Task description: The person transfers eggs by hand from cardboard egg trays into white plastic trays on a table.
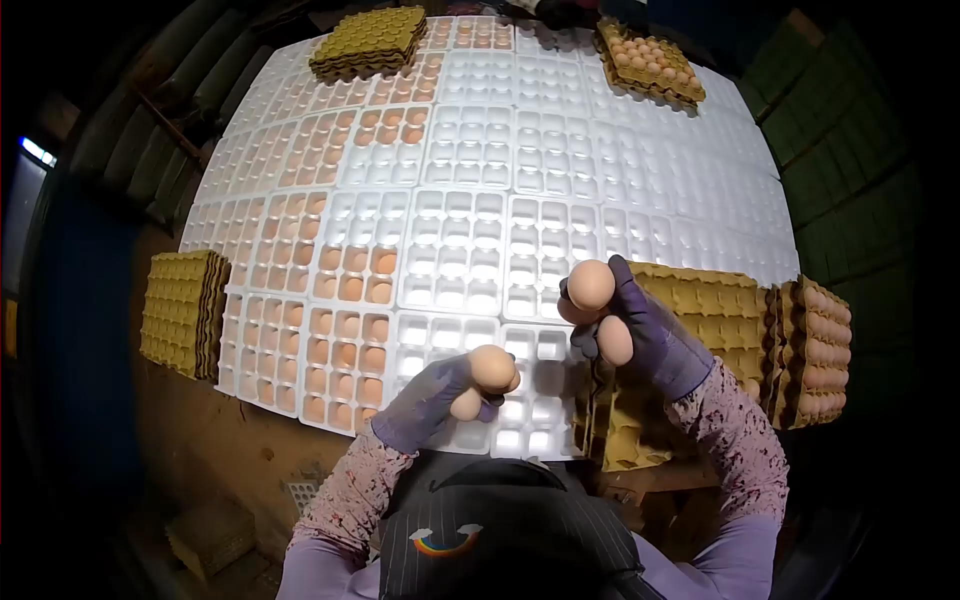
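Observation:
My left hand [428, 405], in a purple glove, is closed around a few eggs [492, 367] above the near white foam trays. One pale egg [466, 404] shows below the others, near the fingertips. On the right, my right hand [655, 345], gloved the same way, also grips eggs [591, 285]; another egg [614, 341] sits lower between its fingers. It hovers by the yellow pulp egg trays [720, 300] stacked at the table's right front. Beneath both hands are white trays [455, 270] with square cells.
Several white trays to the left hold brown eggs [346, 355]. Pulp tray stacks stand at the left edge [180, 310] and back left [368, 42]. Egg-filled pulp trays stand at the back right [655, 62] and right front [822, 350].

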### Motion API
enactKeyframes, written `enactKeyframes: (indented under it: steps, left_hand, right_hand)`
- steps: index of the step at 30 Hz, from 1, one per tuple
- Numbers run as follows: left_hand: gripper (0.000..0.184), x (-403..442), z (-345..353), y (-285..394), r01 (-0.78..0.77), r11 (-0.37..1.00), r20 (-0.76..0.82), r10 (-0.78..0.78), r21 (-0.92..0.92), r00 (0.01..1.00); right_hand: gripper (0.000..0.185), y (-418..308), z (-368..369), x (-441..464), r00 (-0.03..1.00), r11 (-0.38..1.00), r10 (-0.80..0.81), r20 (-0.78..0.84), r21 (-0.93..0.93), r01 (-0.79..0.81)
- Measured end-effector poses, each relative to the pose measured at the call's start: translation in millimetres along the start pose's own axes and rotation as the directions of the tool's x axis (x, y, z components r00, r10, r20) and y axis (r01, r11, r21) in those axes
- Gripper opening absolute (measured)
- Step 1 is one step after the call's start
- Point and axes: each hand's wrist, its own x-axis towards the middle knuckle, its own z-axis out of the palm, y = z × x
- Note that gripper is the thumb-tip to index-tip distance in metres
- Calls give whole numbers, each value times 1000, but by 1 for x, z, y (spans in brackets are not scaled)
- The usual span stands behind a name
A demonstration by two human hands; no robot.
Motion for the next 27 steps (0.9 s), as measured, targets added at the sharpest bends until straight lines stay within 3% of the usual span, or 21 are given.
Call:
enactKeyframes:
  steps: [1, 2, 3, 5, 6, 7, 9, 11, 12, 13, 15, 17, 19, 20, 21, 23, 24, 25, 27]
  left_hand:
    - [66, -16, -27, 5, 13, 998, -55, -9, 62, 998]
    - [49, -32, -48, 14, 62, 998, -194, -57, 18, 979]
    - [49, -40, -77, 19, 59, 998, -218, -56, 6, 974]
    - [42, -42, -134, 28, -2, 894, -507, 257, 449, 823]
    - [42, -43, -157, 42, 14, 805, -534, 380, 593, 755]
    - [42, -41, -178, 59, 47, 695, -530, 501, 717, 684]
    - [47, -22, -218, 88, 195, 457, -479, 665, 868, 573]
    - [49, 8, -251, 108, 400, 148, -371, 736, 904, 566]
    - [50, 23, -266, 113, 450, 103, -393, 678, 887, 621]
    - [50, 35, -279, 117, 445, 108, -395, 673, 889, 625]
    - [50, 54, -298, 127, 461, 9, -391, 545, 887, 742]
    - [48, 72, -315, 136, 396, -8, -320, 575, 918, 753]
    - [46, 92, -332, 142, 287, 67, -280, 507, 956, 815]
    - [43, 94, -332, 151, 267, 89, -276, 488, 959, 828]
    - [43, 95, -330, 157, 264, 89, -273, 489, 960, 828]
    - [42, 99, -322, 167, 278, 130, -303, 547, 952, 780]
    - [42, 111, -326, 164, 212, 213, -298, 581, 954, 757]
    - [42, 130, -327, 154, 107, 234, -240, 673, 966, 700]
    - [43, 155, -317, 137, -141, 245, -120, 805, 959, 581]
  right_hand:
    - [50, -13, 22, 19, 986, 985, 158, 44, 56, -160]
    - [54, -5, 42, 48, 991, 990, 132, 27, 37, -133]
    - [51, -2, 65, 74, 995, 992, 87, 54, 88, -91]
    - [45, 32, 97, 143, 999, 999, 47, 26, -23, -46]
    - [43, 28, 115, 167, 998, 993, 5, 58, -114, 2]
    - [41, 40, 134, 192, 986, 957, -169, 2, -240, 165]
    - [39, 21, 172, 227, 940, 686, -339, -33, -692, 223]
    - [39, 32, 187, 274, 847, 472, -532, -5, -832, 291]
    - [36, 31, 194, 289, 835, 354, -550, 27, -898, 262]
    - [36, 30, 201, 300, 839, 354, -544, 23, -900, 254]
    - [34, 27, 215, 318, 873, 309, -482, 69, -920, 243]
    - [32, 19, 235, 322, 859, 297, -470, 200, -881, 368]
    - [32, 16, 252, 325, 884, 410, -426, 192, -830, 378]
    - [31, 15, 251, 336, 929, 488, -331, 168, -812, 320]
    - [31, 15, 249, 344, 929, 487, -332, 165, -814, 318]
    - [30, 16, 239, 359, 828, 625, -550, -112, -713, 318]
    - [31, 22, 230, 372, 765, 688, -613, -199, -610, 393]
    - [36, 29, 221, 386, 716, 666, -667, -206, -595, 449]
    - [45, 47, 213, 398, 680, 575, -710, -186, -710, 406]
